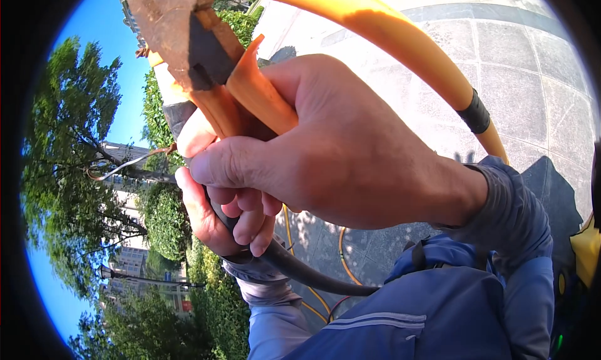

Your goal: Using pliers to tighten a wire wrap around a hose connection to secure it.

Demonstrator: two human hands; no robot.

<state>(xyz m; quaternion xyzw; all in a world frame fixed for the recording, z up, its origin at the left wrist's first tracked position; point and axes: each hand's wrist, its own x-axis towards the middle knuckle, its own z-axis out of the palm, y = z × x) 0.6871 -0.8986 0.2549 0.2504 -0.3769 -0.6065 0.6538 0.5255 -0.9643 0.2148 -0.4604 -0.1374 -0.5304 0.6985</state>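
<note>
My right hand (338,141) is closed around the orange handles of a pair of pliers (178,31), whose rusty, worn head points up and away from me. Below and behind it, my left hand (213,225) wraps a black hose (300,272), partly hidden by my right hand. A thin bent wire (125,166) sticks out to the left from beside my fingertips. Behind the pliers shows a pale and grey piece (177,113), possibly a hose joint; how it joins the black hose is hidden.
A thick yellow hose (400,41) arcs overhead to the right, with a black taped band (474,111) on it. Thin yellow cords (344,253) lie on the paving (507,60). Hedges (166,216) and trees line the left. Something yellow (585,250) stands at the right edge.
</note>
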